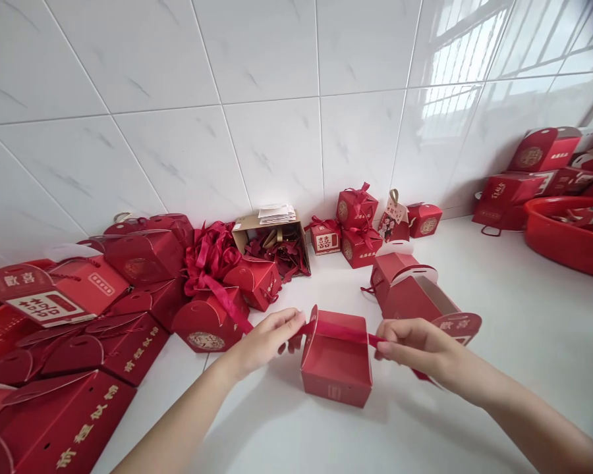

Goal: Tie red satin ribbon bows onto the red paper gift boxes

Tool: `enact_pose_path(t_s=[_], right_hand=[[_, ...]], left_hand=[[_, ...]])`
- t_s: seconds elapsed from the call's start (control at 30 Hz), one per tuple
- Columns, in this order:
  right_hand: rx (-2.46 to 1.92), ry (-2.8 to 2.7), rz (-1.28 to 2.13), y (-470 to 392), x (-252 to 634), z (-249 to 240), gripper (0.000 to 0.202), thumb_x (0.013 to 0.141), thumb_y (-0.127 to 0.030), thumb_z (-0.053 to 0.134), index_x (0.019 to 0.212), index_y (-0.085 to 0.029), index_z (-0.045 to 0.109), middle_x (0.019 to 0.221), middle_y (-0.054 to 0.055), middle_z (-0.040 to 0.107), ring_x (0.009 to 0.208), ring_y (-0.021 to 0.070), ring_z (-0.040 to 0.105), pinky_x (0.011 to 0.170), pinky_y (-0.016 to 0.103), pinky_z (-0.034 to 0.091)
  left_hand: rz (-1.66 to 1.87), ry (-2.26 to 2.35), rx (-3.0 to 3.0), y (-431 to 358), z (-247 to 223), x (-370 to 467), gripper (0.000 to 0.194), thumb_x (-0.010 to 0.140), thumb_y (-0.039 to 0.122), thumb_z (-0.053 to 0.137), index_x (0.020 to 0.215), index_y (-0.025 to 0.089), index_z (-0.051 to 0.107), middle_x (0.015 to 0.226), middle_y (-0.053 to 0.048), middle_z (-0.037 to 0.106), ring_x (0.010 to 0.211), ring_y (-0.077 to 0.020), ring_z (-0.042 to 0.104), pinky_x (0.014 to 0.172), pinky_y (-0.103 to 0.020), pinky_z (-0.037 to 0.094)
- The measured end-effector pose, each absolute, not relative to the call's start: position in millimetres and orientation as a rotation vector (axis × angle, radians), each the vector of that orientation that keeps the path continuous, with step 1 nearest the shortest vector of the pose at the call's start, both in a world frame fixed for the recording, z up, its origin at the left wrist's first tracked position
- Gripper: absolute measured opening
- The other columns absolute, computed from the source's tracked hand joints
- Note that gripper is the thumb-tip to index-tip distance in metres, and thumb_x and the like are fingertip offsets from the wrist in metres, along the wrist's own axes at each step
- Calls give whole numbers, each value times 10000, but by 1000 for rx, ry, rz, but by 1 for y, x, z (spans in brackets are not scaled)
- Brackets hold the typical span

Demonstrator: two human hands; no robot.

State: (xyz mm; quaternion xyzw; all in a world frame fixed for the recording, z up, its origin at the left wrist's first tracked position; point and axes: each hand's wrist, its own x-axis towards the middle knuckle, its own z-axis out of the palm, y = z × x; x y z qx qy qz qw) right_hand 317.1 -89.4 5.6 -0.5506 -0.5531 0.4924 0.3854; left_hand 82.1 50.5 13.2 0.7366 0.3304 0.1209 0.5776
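Note:
A small red gift box (336, 368) stands on the white surface in front of me, one rounded flap upright on its left side. Across its top runs a dark red ribbon (338, 331). My left hand (271, 334) pinches the ribbon just left of the box, and my right hand (415, 345) pinches it just right of the box. From my left hand the ribbon leads back toward a bunch of red ribbons (212, 253). Behind my right hand lie two more red boxes (410, 293) with raised flaps.
Stacked dark red boxes (148, 257) fill the left side. An open cardboard box (304, 247) with red pieces inside stands by the tiled wall. Ribbon-tied boxes (358, 217) sit beside it. A red plastic basin (563, 240) and more boxes are at far right.

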Motion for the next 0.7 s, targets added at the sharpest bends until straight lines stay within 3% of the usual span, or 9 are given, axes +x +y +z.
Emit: enact_pose_path(t_s=[0.13, 0.33, 0.43, 0.57, 0.7], right_hand=[[-1214, -1299, 1263, -107, 339, 14, 366, 870, -463, 559, 632, -189, 511, 656, 20, 543, 672, 150, 487, 676, 292, 411], [-1172, -959, 1160, -127, 380, 25, 404, 775, -453, 662, 510, -207, 481, 515, -17, 350, 493, 113, 355, 473, 277, 347], [-1251, -892, 1077, -133, 392, 28, 343, 725, -468, 701, 526, -213, 587, 564, 2, 385, 484, 98, 348, 421, 265, 341], [-1252, -667, 1031, -133, 394, 30, 191, 639, -402, 774, 694, -235, 701, 764, 43, 591, 500, 94, 436, 419, 246, 420], [-1029, -512, 1023, -126, 388, 31, 168, 598, -344, 794, 600, -245, 658, 760, 25, 604, 571, 132, 520, 449, 246, 484]], left_hand=[[205, 926, 1747, 54, 26, 70, 485, 848, 598, 443, 613, 175, 479, 595, 22, 452, 583, -125, 394, 586, -250, 310], [166, 985, 1832, 61, 40, 50, 474, 786, 581, 561, 585, 188, 389, 594, 59, 283, 525, -100, 277, 497, -226, 213], [211, 1025, 1828, 66, 46, 37, 472, 779, 549, 594, 576, 191, 363, 583, 62, 250, 500, -93, 253, 472, -226, 175], [319, 1015, 1754, 75, 55, 18, 419, 769, 465, 661, 569, 177, 431, 534, 56, 337, 478, -83, 285, 452, -210, 207], [605, 787, 1499, 81, 64, 9, 309, 719, 397, 732, 579, 157, 596, 630, -7, 543, 557, -108, 486, 511, -211, 415]])
